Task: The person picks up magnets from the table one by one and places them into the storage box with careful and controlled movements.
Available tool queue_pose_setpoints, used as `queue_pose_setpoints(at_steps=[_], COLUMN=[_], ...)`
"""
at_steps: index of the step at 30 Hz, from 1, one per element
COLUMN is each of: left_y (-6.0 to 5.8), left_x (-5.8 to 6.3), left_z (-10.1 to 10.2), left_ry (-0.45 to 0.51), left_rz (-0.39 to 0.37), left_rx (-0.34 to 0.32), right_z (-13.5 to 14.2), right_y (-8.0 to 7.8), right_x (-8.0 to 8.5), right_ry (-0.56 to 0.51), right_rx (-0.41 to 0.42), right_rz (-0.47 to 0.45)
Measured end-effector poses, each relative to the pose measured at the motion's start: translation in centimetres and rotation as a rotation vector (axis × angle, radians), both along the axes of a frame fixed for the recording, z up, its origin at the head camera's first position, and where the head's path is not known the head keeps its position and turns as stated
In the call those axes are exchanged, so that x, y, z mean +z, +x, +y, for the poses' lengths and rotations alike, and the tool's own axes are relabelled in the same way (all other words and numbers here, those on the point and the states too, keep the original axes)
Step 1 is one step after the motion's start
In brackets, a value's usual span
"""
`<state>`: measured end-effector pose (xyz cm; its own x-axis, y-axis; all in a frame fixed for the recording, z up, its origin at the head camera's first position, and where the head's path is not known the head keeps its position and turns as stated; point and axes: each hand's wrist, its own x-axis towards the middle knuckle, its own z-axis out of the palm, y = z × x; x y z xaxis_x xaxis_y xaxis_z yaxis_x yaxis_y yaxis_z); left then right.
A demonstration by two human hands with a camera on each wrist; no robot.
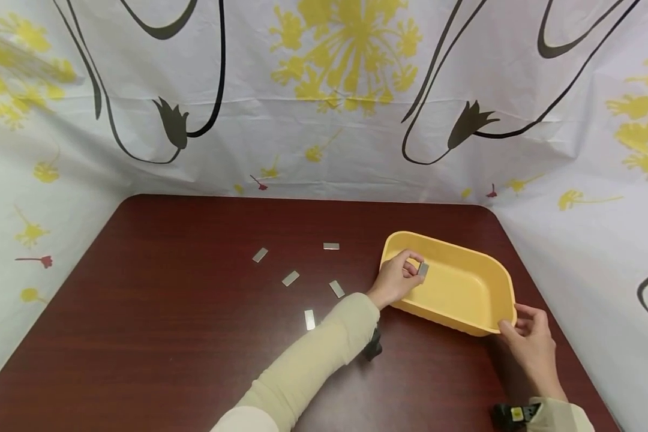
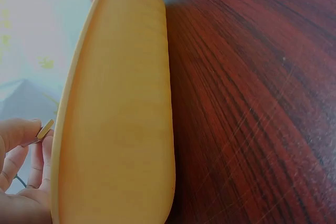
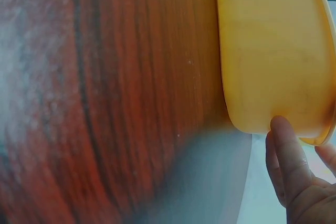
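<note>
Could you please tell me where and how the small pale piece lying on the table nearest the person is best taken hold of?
I'd pinch the small pale piece across its two long edges, near the middle, coming from above: it looks thin, lies flat on the table, and its long sides give the narrower span.

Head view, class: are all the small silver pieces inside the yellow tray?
No, five silver pieces lie on the table outside the yellow tray.

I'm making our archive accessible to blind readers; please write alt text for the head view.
A left hand pinches a small gray rectangular piece over a yellow tray, while the right hand holds its near right corner. Five similar pieces lie left of the tray on a dark reddish-brown table.
</note>
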<state>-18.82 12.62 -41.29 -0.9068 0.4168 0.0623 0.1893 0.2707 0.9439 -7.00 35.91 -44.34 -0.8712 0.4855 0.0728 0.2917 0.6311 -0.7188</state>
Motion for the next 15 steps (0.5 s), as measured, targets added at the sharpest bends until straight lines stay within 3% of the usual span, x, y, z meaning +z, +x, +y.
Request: queue_pose_setpoints(at_steps=[15], left_y=[-0.94], left_x=[0.27], left_z=[1.02], left_ry=[-0.141], left_rz=[0.024], left_rx=[0.005], right_z=[-0.15], right_y=[0.15], right_x=[0.31], right_ry=[-0.013], right_rx=[0.010], right_rz=[0.024])
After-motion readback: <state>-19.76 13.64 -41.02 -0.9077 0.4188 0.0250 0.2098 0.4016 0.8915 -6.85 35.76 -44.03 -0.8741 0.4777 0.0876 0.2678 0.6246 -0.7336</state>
